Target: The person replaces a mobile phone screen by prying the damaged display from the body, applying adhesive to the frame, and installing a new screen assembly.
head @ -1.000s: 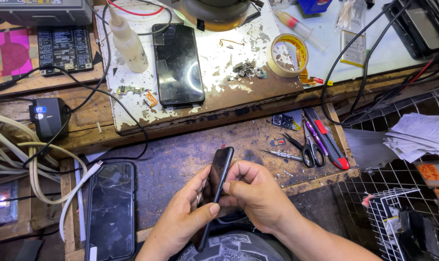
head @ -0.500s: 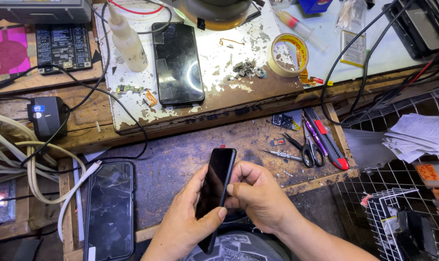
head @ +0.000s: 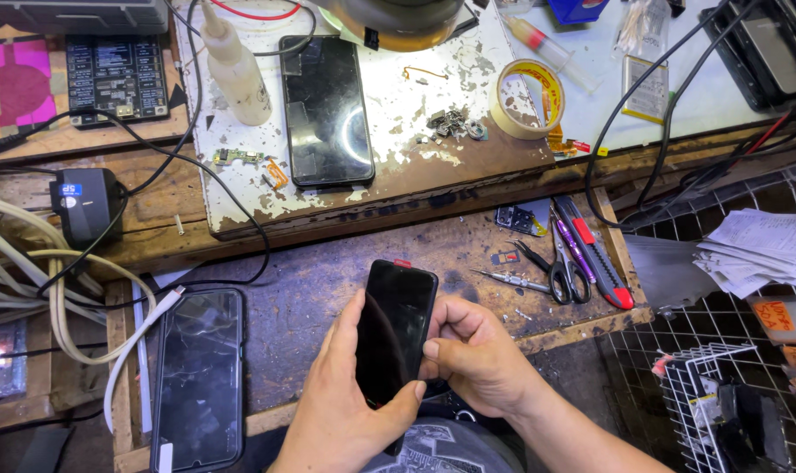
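Observation:
Both hands hold a black phone (head: pixel 393 328) with a dark screen, low in the middle of the view. My left hand (head: pixel 341 412) wraps the phone's lower left side, its thumb across the bottom corner. My right hand (head: pixel 477 359) presses against the phone's right edge with thumb and fingers curled. The screen now faces up at me. A small red bit shows at the phone's top edge.
A second dark phone (head: pixel 326 109) lies on the worn white board (head: pixel 398 166) above. A cracked phone (head: pixel 198 377) with a white cable lies at the left. Scissors (head: pixel 562 263), a red-tipped cutter (head: pixel 595 254), tweezers, a tape roll (head: pixel 527 96), a white bottle (head: pixel 236 66) and a wire basket (head: pixel 713 412) surround.
The phone has turned in my hands from edge-on to screen facing up. My hands stay in the same place above the bench.

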